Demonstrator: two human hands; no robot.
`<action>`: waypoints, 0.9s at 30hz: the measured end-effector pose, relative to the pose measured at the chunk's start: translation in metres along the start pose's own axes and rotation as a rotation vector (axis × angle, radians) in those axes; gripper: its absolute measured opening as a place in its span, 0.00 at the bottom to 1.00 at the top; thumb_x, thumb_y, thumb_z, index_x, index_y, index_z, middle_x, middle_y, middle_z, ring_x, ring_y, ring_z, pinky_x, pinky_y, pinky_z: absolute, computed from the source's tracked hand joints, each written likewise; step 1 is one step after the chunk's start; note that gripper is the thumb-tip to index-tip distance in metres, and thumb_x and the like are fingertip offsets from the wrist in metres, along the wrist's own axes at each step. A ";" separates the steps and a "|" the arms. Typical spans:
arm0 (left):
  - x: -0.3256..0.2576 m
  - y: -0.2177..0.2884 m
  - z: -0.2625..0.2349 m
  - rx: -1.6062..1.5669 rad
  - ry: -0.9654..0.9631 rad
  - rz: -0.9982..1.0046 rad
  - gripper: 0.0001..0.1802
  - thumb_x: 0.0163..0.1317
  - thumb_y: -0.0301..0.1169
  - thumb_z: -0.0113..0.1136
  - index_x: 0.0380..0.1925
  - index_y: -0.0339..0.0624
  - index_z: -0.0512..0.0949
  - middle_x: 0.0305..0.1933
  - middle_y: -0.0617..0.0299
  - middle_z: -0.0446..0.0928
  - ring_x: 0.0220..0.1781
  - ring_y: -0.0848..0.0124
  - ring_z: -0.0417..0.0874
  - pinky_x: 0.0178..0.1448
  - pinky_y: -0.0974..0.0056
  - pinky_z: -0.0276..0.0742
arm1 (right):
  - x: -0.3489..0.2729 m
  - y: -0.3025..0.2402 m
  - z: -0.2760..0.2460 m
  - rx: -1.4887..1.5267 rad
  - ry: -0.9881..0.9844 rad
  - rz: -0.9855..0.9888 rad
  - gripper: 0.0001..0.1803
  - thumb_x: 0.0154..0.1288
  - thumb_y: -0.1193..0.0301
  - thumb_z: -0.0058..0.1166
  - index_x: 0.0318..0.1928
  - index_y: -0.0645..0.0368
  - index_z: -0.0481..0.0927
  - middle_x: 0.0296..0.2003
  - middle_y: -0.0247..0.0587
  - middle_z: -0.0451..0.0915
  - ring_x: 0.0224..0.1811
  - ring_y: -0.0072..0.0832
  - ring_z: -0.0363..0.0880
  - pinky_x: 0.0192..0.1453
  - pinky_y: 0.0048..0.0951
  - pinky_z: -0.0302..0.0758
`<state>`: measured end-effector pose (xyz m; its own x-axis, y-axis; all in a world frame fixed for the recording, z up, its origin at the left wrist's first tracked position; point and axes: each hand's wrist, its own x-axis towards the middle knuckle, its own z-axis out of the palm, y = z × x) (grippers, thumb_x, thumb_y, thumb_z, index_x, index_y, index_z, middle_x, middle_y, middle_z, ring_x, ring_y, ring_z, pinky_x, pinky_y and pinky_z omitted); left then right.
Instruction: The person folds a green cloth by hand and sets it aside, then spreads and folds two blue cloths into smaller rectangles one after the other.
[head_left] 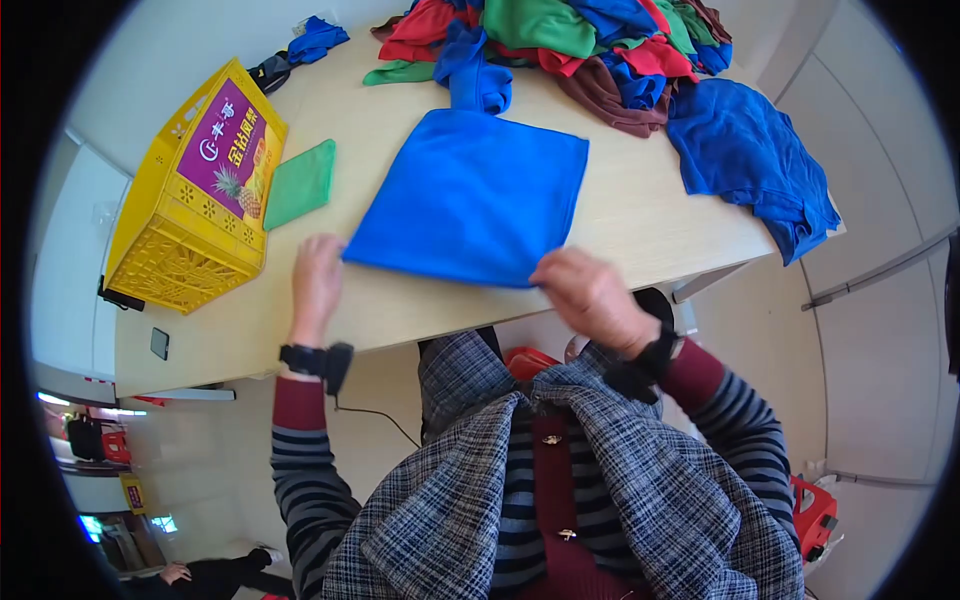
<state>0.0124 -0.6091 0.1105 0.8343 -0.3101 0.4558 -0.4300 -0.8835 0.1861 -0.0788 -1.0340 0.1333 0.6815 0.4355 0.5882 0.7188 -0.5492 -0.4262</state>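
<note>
A blue cloth (470, 195) lies spread out as a rough square on the table in front of me, with its near edge drawn straight. My left hand (318, 275) is at the near left corner, its fingertips closed at the cloth's edge and slightly blurred. At the near right corner, my right hand (592, 298) pinches the cloth between thumb and fingers. To the left, a folded green cloth (302, 186) rests against a yellow plastic crate (190, 250).
Red, green, brown and blue cloths form a heap (560, 40) at the table's far side. Another blue cloth (750, 160) hangs over the right edge. A phone-like grey object (160, 343) lies at the left. A red stool (815, 515) stands on the floor behind right.
</note>
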 end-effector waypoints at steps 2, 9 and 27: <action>-0.009 0.046 0.021 -0.146 -0.042 0.121 0.21 0.50 0.17 0.62 0.47 0.43 0.80 0.53 0.53 0.77 0.62 0.51 0.75 0.67 0.50 0.69 | -0.014 0.000 0.030 -0.014 -0.034 0.052 0.10 0.56 0.80 0.62 0.40 0.59 0.82 0.39 0.42 0.81 0.40 0.41 0.83 0.43 0.37 0.82; -0.042 0.168 0.050 -0.540 -0.087 0.134 0.18 0.47 0.19 0.68 0.42 0.39 0.80 0.49 0.53 0.80 0.56 0.52 0.79 0.61 0.52 0.74 | 0.014 -0.023 0.059 0.079 -0.079 0.054 0.11 0.54 0.76 0.63 0.40 0.57 0.82 0.39 0.39 0.80 0.44 0.41 0.80 0.47 0.40 0.79; -0.066 0.124 -0.004 -0.632 0.095 0.042 0.15 0.48 0.13 0.68 0.36 0.37 0.79 0.41 0.55 0.81 0.45 0.58 0.82 0.51 0.58 0.78 | 0.002 0.105 0.016 -0.431 -0.041 0.198 0.13 0.53 0.81 0.57 0.40 0.54 0.82 0.45 0.38 0.81 0.54 0.40 0.77 0.62 0.42 0.72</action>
<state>-0.0970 -0.6971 0.1067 0.7909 -0.2818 0.5432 -0.6059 -0.4846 0.6309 0.0006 -1.0798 0.0790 0.8110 0.3154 0.4927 0.4575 -0.8669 -0.1980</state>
